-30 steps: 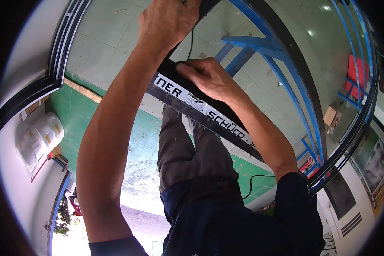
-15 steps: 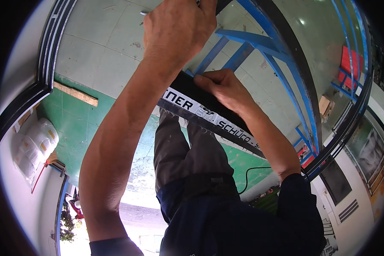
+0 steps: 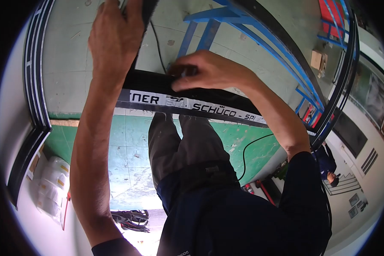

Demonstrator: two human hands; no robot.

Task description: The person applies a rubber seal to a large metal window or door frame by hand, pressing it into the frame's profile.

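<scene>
A black profile frame (image 3: 153,80) lies across in front of my legs, with a white lettered strip (image 3: 217,109) along its near side reading "SCHÜCO". My left hand (image 3: 115,38) is at the upper left, fingers closed beside the dark bar (image 3: 144,32) that runs up from the frame's corner. A narrow, shiny edge shows between those fingers; what they hold is mostly hidden. Over the crosspiece, my right hand (image 3: 205,72) has its fingers bent and thumb lowered, its fingertips smeared by motion.
A blue metal stand (image 3: 207,34) is beyond the crosspiece, with a dark cable (image 3: 158,42) left of it. Wrapped white bundles (image 3: 53,187) stand at the left, and a cardboard box (image 3: 318,59) at the right. Another person (image 3: 326,164) is in the background.
The view has turned, so the frame lies more level. My left hand appears further left, while my right hand has shifted left along the crosspiece and its fingers have moved.
</scene>
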